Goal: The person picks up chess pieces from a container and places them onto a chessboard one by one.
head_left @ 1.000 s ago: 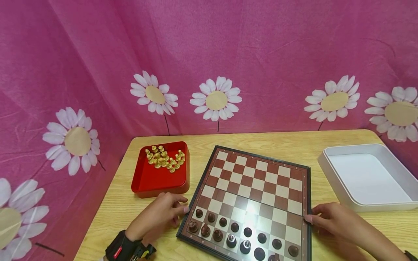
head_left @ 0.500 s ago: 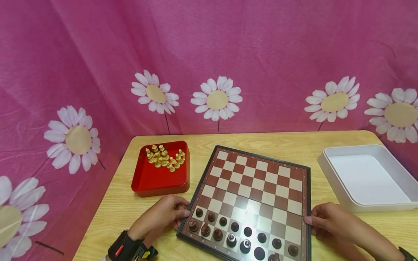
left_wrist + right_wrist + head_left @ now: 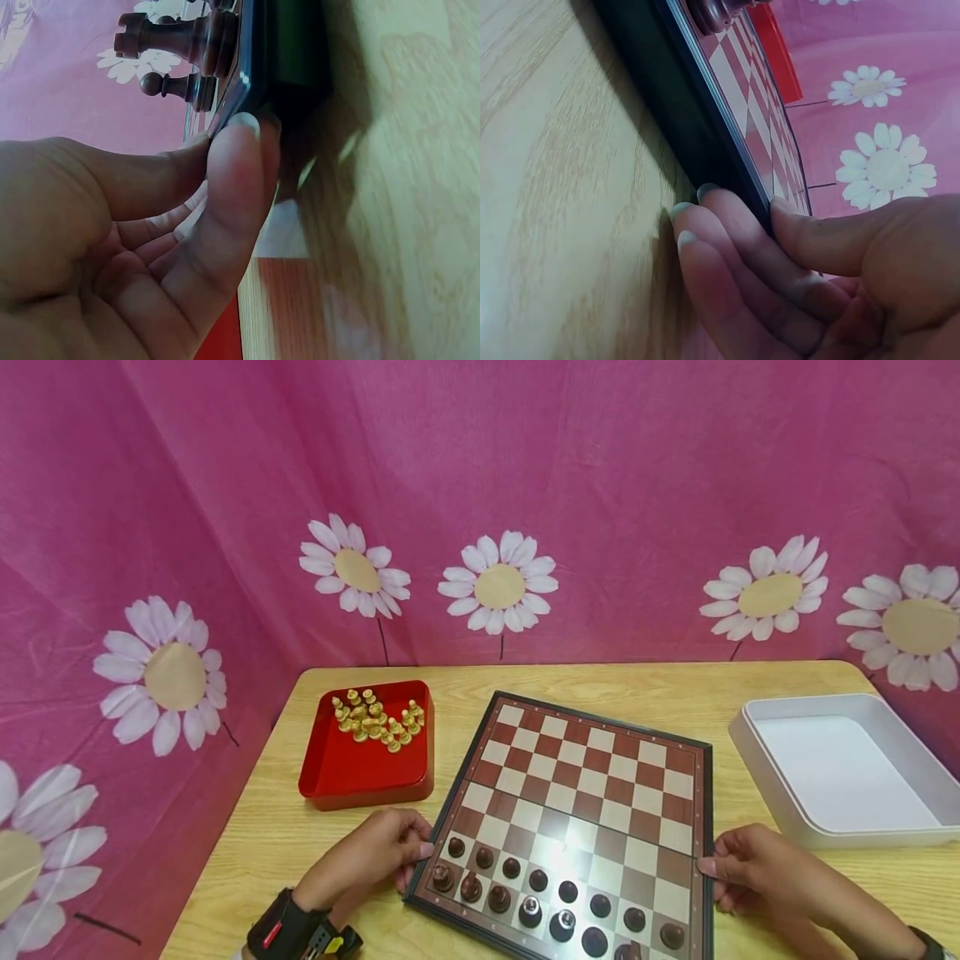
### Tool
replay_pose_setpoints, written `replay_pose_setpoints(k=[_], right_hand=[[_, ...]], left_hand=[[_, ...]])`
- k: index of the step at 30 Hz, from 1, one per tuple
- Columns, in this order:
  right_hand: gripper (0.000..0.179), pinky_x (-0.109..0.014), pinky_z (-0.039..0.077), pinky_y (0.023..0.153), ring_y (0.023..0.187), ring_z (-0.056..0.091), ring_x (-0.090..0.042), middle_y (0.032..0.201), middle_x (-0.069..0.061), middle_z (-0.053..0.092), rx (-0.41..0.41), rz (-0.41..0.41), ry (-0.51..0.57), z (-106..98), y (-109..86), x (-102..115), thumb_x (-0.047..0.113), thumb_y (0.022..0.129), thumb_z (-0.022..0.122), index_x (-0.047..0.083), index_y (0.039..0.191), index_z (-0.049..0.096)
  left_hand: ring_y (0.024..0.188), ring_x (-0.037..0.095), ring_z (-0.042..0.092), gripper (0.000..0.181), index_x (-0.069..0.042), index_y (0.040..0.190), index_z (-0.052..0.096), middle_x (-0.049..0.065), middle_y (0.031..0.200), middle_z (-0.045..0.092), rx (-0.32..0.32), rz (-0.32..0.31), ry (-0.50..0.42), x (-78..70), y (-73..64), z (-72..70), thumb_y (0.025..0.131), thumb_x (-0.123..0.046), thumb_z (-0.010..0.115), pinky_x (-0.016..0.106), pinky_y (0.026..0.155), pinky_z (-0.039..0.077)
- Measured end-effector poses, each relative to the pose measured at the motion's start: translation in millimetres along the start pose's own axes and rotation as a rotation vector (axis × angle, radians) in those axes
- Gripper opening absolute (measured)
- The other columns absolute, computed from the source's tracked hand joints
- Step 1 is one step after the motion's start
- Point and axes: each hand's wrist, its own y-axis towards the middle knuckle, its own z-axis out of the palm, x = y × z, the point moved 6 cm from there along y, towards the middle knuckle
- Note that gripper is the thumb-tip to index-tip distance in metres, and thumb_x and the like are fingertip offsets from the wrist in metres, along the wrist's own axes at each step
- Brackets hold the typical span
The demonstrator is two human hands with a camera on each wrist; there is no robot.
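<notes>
A chessboard (image 3: pixel 558 797) with a black rim lies askew on the table. Two rows of dark brown chess pieces stand along its near side, among them a rook (image 3: pixel 180 37) and a pawn (image 3: pixel 180 88). My left hand (image 3: pixel 378 850) grips the board's left edge near the front corner, thumb on top and fingers against the side. On the opposite edge, my right hand (image 3: pixel 757 864) pinches the rim. Its thumb (image 3: pixel 810 238) rests on top, while the other fingers (image 3: pixel 735 225) curl against the black side wall.
Left of the board, a red tray (image 3: pixel 360 777) holds several gold chess pieces (image 3: pixel 367 722). A white tray (image 3: pixel 855 768) stands on the right. The wooden table (image 3: pixel 450 677) ends at a pink curtain (image 3: pixel 600 485) with daisies, at the back and left.
My left hand has closed onto the board's left edge. The right-hand fingers have tucked further against the right rim. The board lies almost where it was.
</notes>
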Motion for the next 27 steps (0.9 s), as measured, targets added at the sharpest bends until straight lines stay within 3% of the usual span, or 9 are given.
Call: replay_pose_setpoints(k=[8, 16, 20, 27], right_hand=[[0.024, -0.033, 0.054, 0.055, 0.06, 0.06, -0.018, 0.071, -0.015, 0.064, 0.036, -0.018, 0.051, -1.4, 0.3, -1.9, 0.017, 0.096, 0.056, -0.005, 0.085, 0.054], [0.024, -0.031, 0.054, 0.054, 0.06, 0.061, -0.019, 0.072, -0.014, 0.065, 0.044, 0.006, 0.095, -1.2, 1.5, -1.4, 0.017, 0.096, 0.055, -0.005, 0.088, 0.053], [0.025, -0.032, 0.054, 0.053, 0.059, 0.061, -0.018, 0.072, -0.015, 0.064, 0.041, -0.019, 0.086, -2.9, 4.3, -2.4, 0.015, 0.097, 0.054, -0.007, 0.086, 0.052], [0.024, -0.033, 0.054, 0.053, 0.058, 0.06, -0.018, 0.071, -0.016, 0.064, 0.034, -0.039, 0.074, -8.9, 10.0, -3.6, 0.015, 0.097, 0.054, -0.006, 0.085, 0.052]], left_hand=[[0.05, 0.019, 0.056, 0.01, -0.005, 0.097, 0.057, 0.008, 0.064, 0.058, 0.018, -0.049, -0.013, 1.4, 0.8, 2.0, 0.091, -0.013, 0.061, 0.036, 0.051, 0.052], [0.049, 0.018, 0.055, 0.011, -0.005, 0.094, 0.056, 0.008, 0.062, 0.057, 0.026, -0.06, -0.008, 1.6, 0.0, 2.6, 0.092, -0.014, 0.061, 0.033, 0.047, 0.05], [0.047, 0.018, 0.055, 0.01, -0.006, 0.094, 0.055, 0.007, 0.061, 0.058, 0.033, -0.07, 0.006, 2.4, -0.8, 2.4, 0.091, -0.014, 0.061, 0.032, 0.047, 0.05], [0.048, 0.02, 0.056, 0.013, -0.006, 0.093, 0.055, 0.009, 0.062, 0.059, 0.05, -0.079, -0.012, 3.0, -1.7, 4.2, 0.091, -0.016, 0.061, 0.037, 0.05, 0.052]])
